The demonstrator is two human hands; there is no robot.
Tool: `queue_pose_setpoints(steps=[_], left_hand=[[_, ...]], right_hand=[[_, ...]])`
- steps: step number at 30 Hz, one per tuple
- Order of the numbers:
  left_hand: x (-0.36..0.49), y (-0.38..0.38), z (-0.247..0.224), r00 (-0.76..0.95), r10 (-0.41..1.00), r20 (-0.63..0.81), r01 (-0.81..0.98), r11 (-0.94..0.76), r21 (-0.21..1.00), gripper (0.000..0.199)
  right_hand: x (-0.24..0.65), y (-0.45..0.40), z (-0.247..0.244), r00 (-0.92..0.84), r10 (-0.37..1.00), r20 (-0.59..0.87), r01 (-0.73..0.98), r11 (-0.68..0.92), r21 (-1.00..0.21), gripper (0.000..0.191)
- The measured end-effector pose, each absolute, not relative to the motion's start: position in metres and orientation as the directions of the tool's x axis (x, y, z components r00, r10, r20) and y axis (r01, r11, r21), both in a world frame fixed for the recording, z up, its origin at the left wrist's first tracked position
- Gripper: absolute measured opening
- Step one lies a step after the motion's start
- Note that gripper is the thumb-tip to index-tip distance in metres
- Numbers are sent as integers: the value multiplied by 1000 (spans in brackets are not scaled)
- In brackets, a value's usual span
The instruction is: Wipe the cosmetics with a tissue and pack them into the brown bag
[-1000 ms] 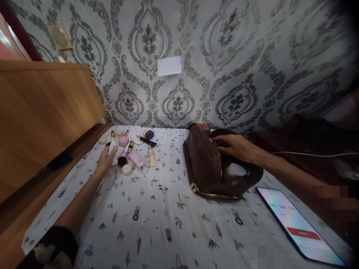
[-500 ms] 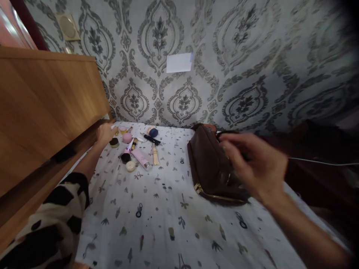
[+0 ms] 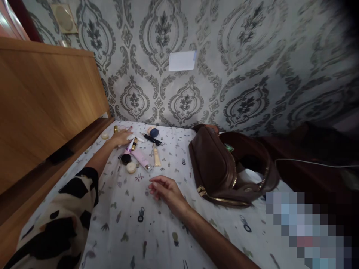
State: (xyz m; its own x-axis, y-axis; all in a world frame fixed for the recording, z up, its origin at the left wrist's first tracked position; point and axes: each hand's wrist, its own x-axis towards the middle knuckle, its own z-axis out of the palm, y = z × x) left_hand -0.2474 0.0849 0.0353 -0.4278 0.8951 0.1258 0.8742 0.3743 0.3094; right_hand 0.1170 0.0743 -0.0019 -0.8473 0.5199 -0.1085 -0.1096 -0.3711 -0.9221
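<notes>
At the far left, my left hand [image 3: 121,138] lies over the cosmetics with its fingers stretched out, covering part of the group; a white crumpled piece shows beside the fingertips. My right hand [image 3: 166,189] is above the sheet between the cosmetics and the bag, its fingers loosely bent and nothing visible in them. Closest to it are a cream round jar [image 3: 131,167], a pink tube [image 3: 141,160] with a silver cap, and a small beige tube [image 3: 156,155]. A black-lidded jar [image 3: 126,159] and a gold-and-black tube [image 3: 134,144] lie nearer my left hand.
On the right a brown leather bag [image 3: 211,164] stands unzipped, with something white inside. A black pen-like stick [image 3: 152,139] and a blue-and-beige round item [image 3: 153,132] lie at the back. A wooden cabinet [image 3: 53,82] borders the left; patterned wallpaper rises behind.
My right hand has come away from the bag, moving left over the sheet, which uncovers the bag's opening. My left hand has shifted right over the cosmetics, hiding the pink round item.
</notes>
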Motion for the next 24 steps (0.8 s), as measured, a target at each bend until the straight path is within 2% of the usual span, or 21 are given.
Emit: queue_pose_setpoints(steps=[4,8,10,11,12,14,16,20,24], left_hand=[[-248,83,44,-476,871,119,836,406,369,59],[-236,63,61,-521,825,220,804,388,450,64],[-217,48,70,-516,816,262,766,302,568,66],[-204,40,74,-501,820,276,700,197,687,67],[-188,33,76,-496,824,275,585,83,807,69],[-151,20,76,-472,849,236,369,-52,928,69],[-113,11,71,-455,861,225,280,-102,955,63],[-50,2,58,-346,915,206,320,-92,943,46],[-14,-2,48,-406,880,246,339,-105,935,33]], right_hand=[[122,76,-2,-871,465,-159,-125,-522,-844,32],[126,80,-2,-869,466,-167,-167,-595,-786,30],[127,81,-1,-867,470,-164,-185,-610,-771,31],[126,81,0,-864,477,-161,-197,-614,-764,31],[126,81,1,-860,484,-159,-208,-618,-758,33],[124,80,5,-852,501,-154,-235,-627,-742,38],[122,78,11,-840,523,-145,-269,-633,-725,45],[121,75,18,-805,582,-118,-336,-610,-718,54],[126,69,13,-737,669,-94,-365,-512,-777,56]])
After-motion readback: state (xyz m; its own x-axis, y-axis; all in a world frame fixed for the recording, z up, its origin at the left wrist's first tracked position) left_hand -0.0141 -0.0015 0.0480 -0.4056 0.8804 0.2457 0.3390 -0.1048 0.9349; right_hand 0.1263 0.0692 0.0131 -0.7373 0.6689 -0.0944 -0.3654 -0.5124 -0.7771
